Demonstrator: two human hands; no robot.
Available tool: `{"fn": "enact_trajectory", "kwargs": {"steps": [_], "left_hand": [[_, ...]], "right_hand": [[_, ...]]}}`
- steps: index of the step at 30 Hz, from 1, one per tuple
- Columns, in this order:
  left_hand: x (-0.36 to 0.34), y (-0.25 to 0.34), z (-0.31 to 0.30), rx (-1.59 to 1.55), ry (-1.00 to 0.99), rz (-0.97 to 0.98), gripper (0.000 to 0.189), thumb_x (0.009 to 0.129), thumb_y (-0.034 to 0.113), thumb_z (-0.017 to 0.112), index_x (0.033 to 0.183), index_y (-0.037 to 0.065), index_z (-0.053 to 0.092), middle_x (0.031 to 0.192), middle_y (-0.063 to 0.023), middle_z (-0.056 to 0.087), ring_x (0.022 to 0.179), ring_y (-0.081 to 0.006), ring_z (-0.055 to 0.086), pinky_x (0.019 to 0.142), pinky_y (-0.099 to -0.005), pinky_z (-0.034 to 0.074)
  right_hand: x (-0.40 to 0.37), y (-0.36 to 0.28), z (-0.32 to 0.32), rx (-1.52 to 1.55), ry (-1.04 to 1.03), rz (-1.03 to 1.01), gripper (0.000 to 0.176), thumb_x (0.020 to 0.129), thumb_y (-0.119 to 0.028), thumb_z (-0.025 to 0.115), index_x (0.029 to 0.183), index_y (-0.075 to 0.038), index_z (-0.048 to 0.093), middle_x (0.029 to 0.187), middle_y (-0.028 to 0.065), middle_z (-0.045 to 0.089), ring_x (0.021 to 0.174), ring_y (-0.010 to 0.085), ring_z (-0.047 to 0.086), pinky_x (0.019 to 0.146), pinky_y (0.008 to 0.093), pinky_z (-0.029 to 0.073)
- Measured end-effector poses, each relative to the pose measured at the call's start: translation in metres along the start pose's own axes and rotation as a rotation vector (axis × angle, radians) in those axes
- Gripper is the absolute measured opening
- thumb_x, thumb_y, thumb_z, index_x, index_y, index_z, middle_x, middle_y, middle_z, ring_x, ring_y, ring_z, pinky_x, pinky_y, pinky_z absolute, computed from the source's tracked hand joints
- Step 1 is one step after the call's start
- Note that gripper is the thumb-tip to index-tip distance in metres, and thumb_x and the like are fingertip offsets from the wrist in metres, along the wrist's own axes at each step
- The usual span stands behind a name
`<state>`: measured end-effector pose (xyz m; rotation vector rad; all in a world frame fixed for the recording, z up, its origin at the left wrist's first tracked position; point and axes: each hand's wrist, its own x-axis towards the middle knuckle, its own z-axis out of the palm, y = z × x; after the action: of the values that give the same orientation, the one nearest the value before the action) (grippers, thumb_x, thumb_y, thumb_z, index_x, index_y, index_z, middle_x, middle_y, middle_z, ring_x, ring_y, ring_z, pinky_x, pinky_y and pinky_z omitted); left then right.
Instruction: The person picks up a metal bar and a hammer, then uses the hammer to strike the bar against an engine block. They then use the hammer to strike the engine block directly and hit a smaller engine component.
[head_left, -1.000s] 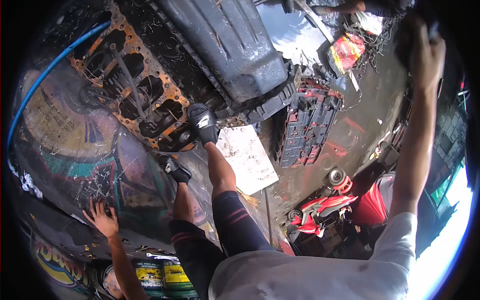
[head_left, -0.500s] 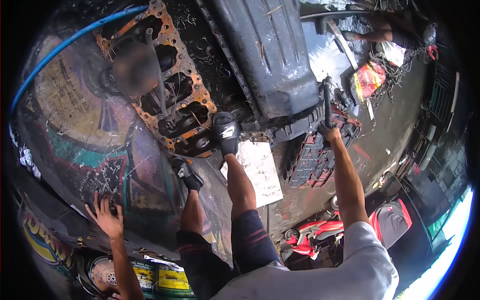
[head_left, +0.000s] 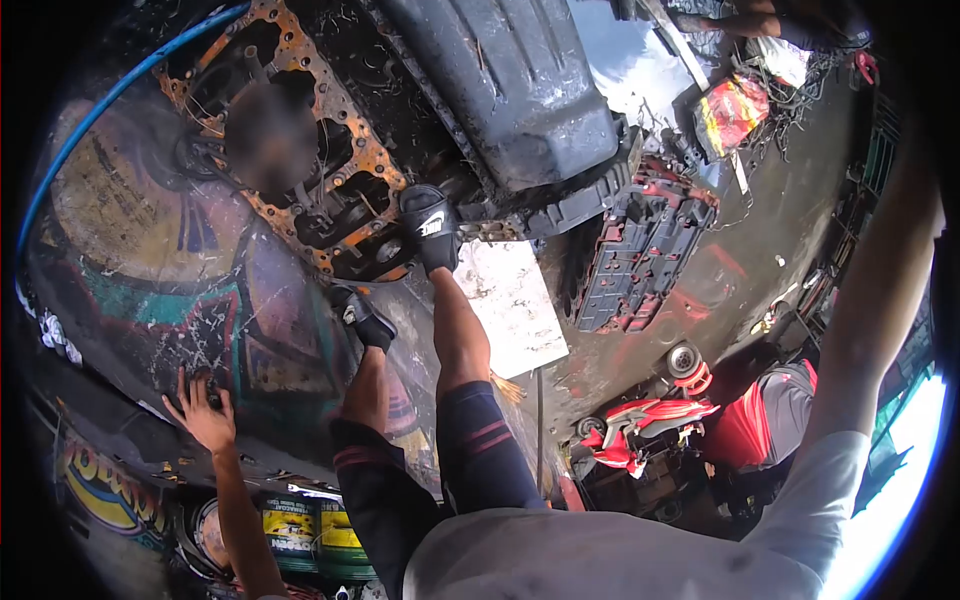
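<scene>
My left hand (head_left: pixel 208 415) lies with fingers spread on the worn, painted dark surface (head_left: pixel 150 300) at the left; a small dark spot shows among its fingers. My right arm (head_left: pixel 875 300) is raised along the right edge, and its hand is outside the visible picture. Ahead of my feet lies a rusty orange engine gasket or block face (head_left: pixel 375 155) with large openings. Beside it is a big black ribbed pan or cover (head_left: pixel 530 90). A black and red cast part (head_left: pixel 640 260) rests on the ground to its lower right.
My sandalled feet (head_left: pixel 430 225) stand beside the engine part, near a stained white board (head_left: pixel 510 310). A blue hose (head_left: pixel 110 95) curves at upper left. Another person's arm or leg (head_left: pixel 735 22) shows at upper right. A red motorcycle (head_left: pixel 650 412) and a red-yellow bag (head_left: pixel 733 112) are at right.
My right hand has left the black bar-like tool it held near the cast part and swung out past the right edge; the tool is no longer visible. The view has shifted slightly.
</scene>
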<state>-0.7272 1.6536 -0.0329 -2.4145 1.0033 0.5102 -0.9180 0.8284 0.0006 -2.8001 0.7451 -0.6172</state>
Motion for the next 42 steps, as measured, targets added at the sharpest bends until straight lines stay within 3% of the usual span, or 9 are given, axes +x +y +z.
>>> {"fn": "enact_trajectory", "kwargs": {"steps": [3, 7, 12, 19, 27, 32, 34, 37, 42], "left_hand": [[-0.001, -0.005, 0.010, -0.002, 0.046, 0.005, 0.033, 0.083, 0.021, 0.059, 0.115, 0.013, 0.066, 0.128, -0.0021, 0.063, 0.140, -0.0221, 0.043, 0.121, -0.0574, 0.012], [-0.001, 0.001, 0.007, -0.045, -0.013, 0.019, 0.033, 0.082, 0.020, 0.059, 0.113, 0.011, 0.067, 0.125, -0.0031, 0.064, 0.140, -0.0233, 0.044, 0.121, -0.0582, 0.011], [-0.001, -0.012, 0.007, -0.109, 0.058, -0.012, 0.031, 0.085, 0.023, 0.060, 0.111, 0.009, 0.067, 0.121, -0.0049, 0.066, 0.138, -0.0244, 0.045, 0.121, -0.0576, 0.012], [-0.009, -0.019, 0.006, -0.186, 0.100, -0.032, 0.028, 0.083, 0.022, 0.060, 0.105, 0.007, 0.069, 0.111, -0.0053, 0.069, 0.131, -0.0238, 0.050, 0.123, -0.0553, 0.013], [-0.023, -0.013, -0.032, -0.158, -0.085, 0.122, 0.041, 0.074, 0.031, 0.068, 0.106, 0.005, 0.069, 0.122, -0.0061, 0.064, 0.138, -0.0296, 0.041, 0.122, -0.0614, 0.003], [-0.039, -0.028, -0.041, 0.021, -0.364, 0.297, 0.056, 0.073, 0.037, 0.073, 0.122, 0.011, 0.069, 0.147, -0.0059, 0.049, 0.151, -0.0309, 0.015, 0.120, -0.0623, -0.007], [-0.040, -0.021, -0.054, 0.021, -0.428, 0.226, 0.053, 0.074, 0.038, 0.074, 0.121, 0.014, 0.070, 0.150, -0.0068, 0.046, 0.151, -0.0316, 0.017, 0.120, -0.0620, -0.007], [-0.031, -0.004, -0.069, -0.158, -0.408, 0.179, 0.049, 0.076, 0.034, 0.075, 0.120, 0.012, 0.070, 0.135, -0.0111, 0.059, 0.136, -0.0336, 0.043, 0.118, -0.0548, 0.021], [0.010, 0.048, -0.094, -0.672, -0.508, 0.231, 0.042, 0.088, 0.028, 0.073, 0.122, 0.004, 0.065, 0.113, -0.0148, 0.070, 0.112, -0.0284, 0.064, 0.098, -0.0394, 0.048]], "right_hand": [[-0.151, 0.042, 0.089, -0.246, -0.081, 0.141, 0.046, 0.095, -0.051, 0.058, 0.100, -0.006, 0.054, 0.085, 0.0119, 0.054, 0.080, 0.0232, 0.049, 0.069, 0.0345, 0.038], [-0.433, 0.072, 0.142, -0.349, -0.913, 0.763, 0.057, 0.093, -0.055, 0.058, 0.116, -0.003, 0.054, 0.101, 0.0200, 0.058, 0.098, 0.0323, 0.053, 0.083, 0.0392, 0.042], [-0.477, 0.061, 0.118, -0.343, -1.099, 0.978, 0.076, 0.090, -0.060, 0.057, 0.136, 0.000, 0.054, 0.121, 0.0300, 0.064, 0.121, 0.0438, 0.058, 0.100, 0.0451, 0.047], [-0.485, -0.073, 0.006, -0.139, -1.015, 1.509, 0.057, 0.087, -0.055, 0.071, 0.069, -0.001, 0.063, 0.057, 0.0046, 0.057, 0.049, 0.0149, 0.054, 0.046, 0.0370, 0.044], [-0.544, -0.243, -0.109, 0.328, -1.177, 1.908, 0.053, 0.092, -0.051, 0.066, 0.076, 0.000, 0.067, 0.066, 0.0087, 0.067, 0.050, 0.0191, 0.061, 0.044, 0.0379, 0.049], [-0.673, -0.330, -0.102, 0.474, -1.524, 2.062, 0.036, 0.096, -0.038, 0.062, 0.125, -0.017, 0.065, 0.074, 0.0064, 0.070, 0.059, 0.0227, 0.067, 0.057, 0.0426, 0.057], [-0.738, -0.370, -0.105, 0.658, -1.408, 1.765, 0.039, 0.095, -0.039, 0.064, 0.116, -0.007, 0.066, 0.072, 0.0081, 0.067, 0.056, 0.0223, 0.062, 0.052, 0.0428, 0.052], [-0.717, -0.410, -0.140, 0.746, -1.159, 2.433, 0.040, 0.096, -0.042, 0.063, 0.100, -0.003, 0.070, 0.067, 0.0062, 0.063, 0.051, 0.0195, 0.055, 0.046, 0.0397, 0.044], [-0.748, -0.457, -0.135, 0.778, -1.053, 2.453, 0.040, 0.090, -0.036, 0.072, 0.105, 0.001, 0.070, 0.073, 0.0122, 0.066, 0.059, 0.0236, 0.063, 0.049, 0.0431, 0.049]]}}
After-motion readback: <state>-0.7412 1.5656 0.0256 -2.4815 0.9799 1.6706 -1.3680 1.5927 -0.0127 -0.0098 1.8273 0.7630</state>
